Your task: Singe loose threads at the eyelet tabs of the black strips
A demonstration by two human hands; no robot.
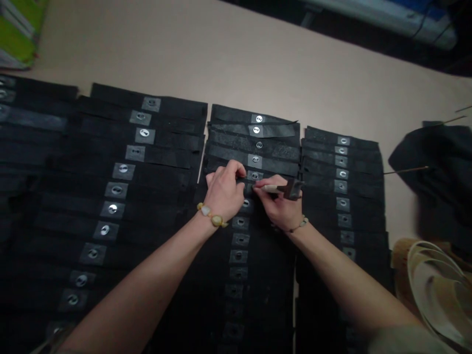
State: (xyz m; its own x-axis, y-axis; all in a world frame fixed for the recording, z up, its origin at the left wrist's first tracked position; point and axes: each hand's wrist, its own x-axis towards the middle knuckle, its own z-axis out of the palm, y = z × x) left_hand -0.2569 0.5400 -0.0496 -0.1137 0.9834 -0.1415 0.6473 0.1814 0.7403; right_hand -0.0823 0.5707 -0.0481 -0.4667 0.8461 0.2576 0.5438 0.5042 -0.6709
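Note:
Rows of overlapping black fabric strips (254, 142) lie in columns, each strip bearing a small patch with a round metal magnetic snap piece (255, 159). My left hand (225, 191) rests on the third column, fingers curled and pressed down beside a snap piece (254, 175); whatever may be under its fingertips is hidden. Close to its right, my right hand (282, 206) is closed around a small hammer (293, 189) with a pale handle and a dark, blocky head. The right thumb and index fingertips meet at the strip just below that snap piece.
A pale table (236, 59) extends behind the strips. At right lie a dark cloth bundle (442, 172), thin sticks (409, 170) and coils of pale band (424, 285). A green packet (20, 29) sits at the far left corner. Machinery (368, 24) stands beyond the table edge.

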